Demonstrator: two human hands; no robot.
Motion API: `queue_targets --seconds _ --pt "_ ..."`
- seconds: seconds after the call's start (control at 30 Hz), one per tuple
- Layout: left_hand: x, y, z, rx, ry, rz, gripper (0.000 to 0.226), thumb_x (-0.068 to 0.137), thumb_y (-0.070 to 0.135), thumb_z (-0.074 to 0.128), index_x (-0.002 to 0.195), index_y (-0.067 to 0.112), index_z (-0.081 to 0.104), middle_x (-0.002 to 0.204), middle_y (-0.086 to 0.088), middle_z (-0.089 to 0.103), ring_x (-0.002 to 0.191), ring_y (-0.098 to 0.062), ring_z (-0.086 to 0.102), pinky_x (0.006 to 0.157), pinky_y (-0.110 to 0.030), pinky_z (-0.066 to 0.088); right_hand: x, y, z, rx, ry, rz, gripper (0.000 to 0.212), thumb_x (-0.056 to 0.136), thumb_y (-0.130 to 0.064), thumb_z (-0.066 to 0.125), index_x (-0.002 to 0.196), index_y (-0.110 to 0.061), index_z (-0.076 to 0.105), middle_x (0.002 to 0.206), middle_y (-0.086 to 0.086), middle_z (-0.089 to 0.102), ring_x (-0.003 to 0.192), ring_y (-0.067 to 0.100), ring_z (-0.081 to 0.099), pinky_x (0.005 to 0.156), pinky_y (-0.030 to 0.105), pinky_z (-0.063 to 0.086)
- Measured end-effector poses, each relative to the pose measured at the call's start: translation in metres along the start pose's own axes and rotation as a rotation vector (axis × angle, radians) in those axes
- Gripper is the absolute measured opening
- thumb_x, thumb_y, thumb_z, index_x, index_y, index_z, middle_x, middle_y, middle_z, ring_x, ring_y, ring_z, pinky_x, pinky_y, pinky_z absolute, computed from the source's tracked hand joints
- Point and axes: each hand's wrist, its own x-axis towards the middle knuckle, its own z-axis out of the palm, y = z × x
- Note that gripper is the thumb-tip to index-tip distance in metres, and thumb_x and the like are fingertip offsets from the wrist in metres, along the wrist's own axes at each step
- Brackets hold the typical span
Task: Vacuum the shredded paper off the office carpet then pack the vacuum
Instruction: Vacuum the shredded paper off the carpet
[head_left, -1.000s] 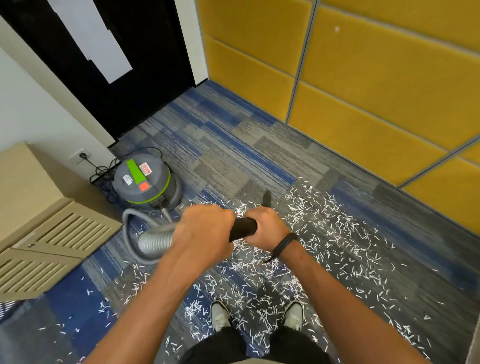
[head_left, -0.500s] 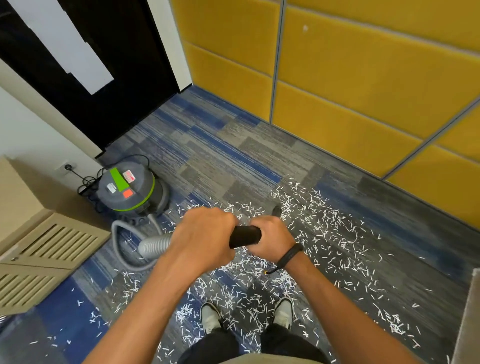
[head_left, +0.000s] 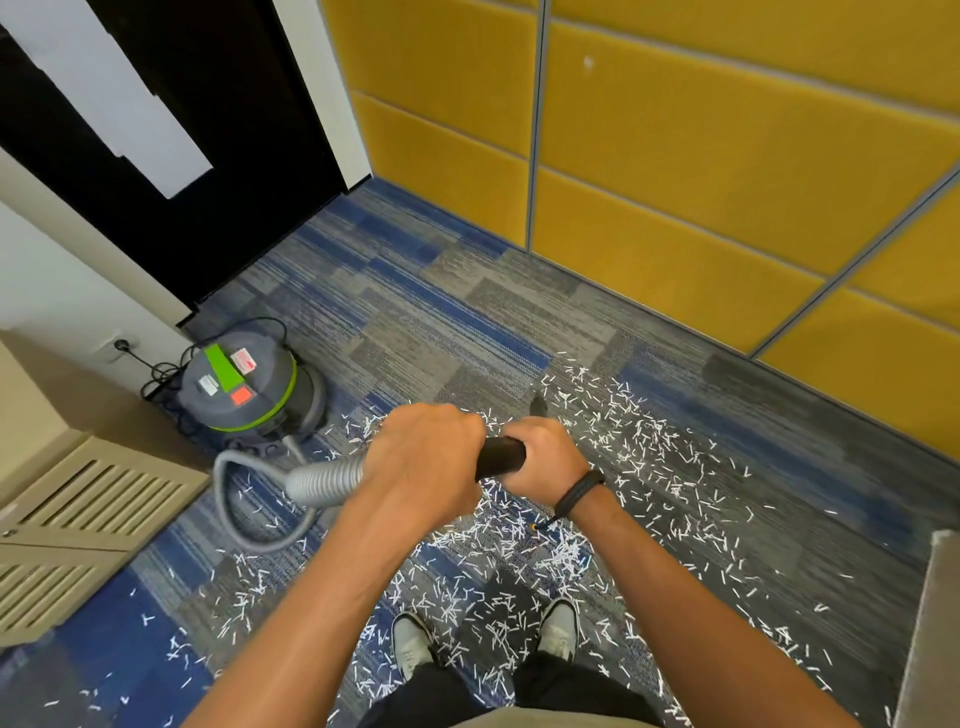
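- Since a second ago, my view has swung rightwards: the vacuum (head_left: 249, 387) sits further left and lower in the frame, and more of the yellow wall (head_left: 727, 171) shows; both hands keep the same grasp on the wand.
- My left hand (head_left: 423, 465) is wrapped tight round the wand where the ribbed grey hose (head_left: 322, 480) joins it, fingers curled right over the top.
- My right hand (head_left: 543, 457) grips the black handle (head_left: 501, 456) just ahead, fingers curled under it; the two hands are near each other with a short bare stretch of handle between.
- Beyond my right hand only the dark tip of the nozzle (head_left: 537, 402) peeks out; whether it touches the carpet (head_left: 415, 312) I cannot tell.
- The hose loops from my left hand back down to the vacuum, which stands by the wall, its cord (head_left: 156, 364) running to a socket (head_left: 122, 345).
- Shredded paper (head_left: 649, 457) lies thick in front of me, around my shoes (head_left: 410, 644) and off to the right; the carpet towards the door (head_left: 218, 156) looks clean.
- By my reckoning I am in the vacuuming step, and early in it: most of the paper is still down, and packing is far off.
- Next I should sweep the nozzle through the dense patch ahead, then work back towards my feet, minding the hose loop beside the cabinet (head_left: 78, 519).
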Motion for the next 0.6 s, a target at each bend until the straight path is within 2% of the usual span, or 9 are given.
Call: queue_targets --seconds 0.13,0.3,0.37,0.5,0.6 --pt "0.012 0.004 -0.004 0.003 0.007 -0.002 0.017 0.081 0.03 0.066 0.098 0.025 0.067 0.083 0.002 0.067 0.069 -0.023 0.052 0.062 -0.034 0.041 0.004 0.005 -0.006 -0.005 0.005 0.03 0.031 0.063 -0.014 0.074 0.062 -0.03 0.047 0.058 -0.014 0.047 0.053 0.009 0.045 0.052 0.021 0.033" --pt "0.017 0.011 -0.002 -0.026 0.025 0.03 0.022 0.078 0.035 0.068 0.099 0.026 0.067 0.081 0.002 0.067 0.069 -0.024 0.053 0.063 -0.034 0.041 -0.008 0.016 -0.016 -0.046 0.004 0.046 0.026 0.067 -0.022 0.076 0.065 -0.03 0.051 0.06 -0.016 0.049 0.055 -0.002 0.045 0.055 0.014 0.032" --pt "0.018 0.015 0.002 -0.046 0.032 0.055 0.026 0.078 0.038 0.069 0.101 0.028 0.067 0.081 0.003 0.067 0.069 -0.023 0.055 0.063 -0.032 0.04 -0.016 0.021 -0.02 -0.076 0.006 0.045 0.022 0.068 -0.026 0.074 0.066 -0.03 0.053 0.061 -0.015 0.049 0.056 0.004 0.046 0.056 0.016 0.032" --pt "0.021 0.022 0.008 -0.085 0.034 0.069 0.027 0.078 0.038 0.07 0.103 0.029 0.067 0.074 0.007 0.06 0.068 -0.019 0.056 0.063 -0.031 0.041 -0.023 0.032 -0.028 -0.115 0.009 0.035 0.02 0.068 -0.023 0.074 0.065 -0.024 0.055 0.06 -0.015 0.047 0.056 0.009 0.046 0.056 0.02 0.031" --pt "0.022 0.028 0.007 -0.071 0.051 0.05 0.027 0.081 0.037 0.069 0.107 0.03 0.068 0.073 0.008 0.055 0.068 -0.019 0.055 0.063 -0.031 0.039 -0.02 0.036 -0.031 -0.111 -0.029 0.034 0.015 0.069 -0.027 0.072 0.069 -0.021 0.058 0.063 -0.011 0.053 0.059 0.013 0.052 0.057 0.025 0.043"
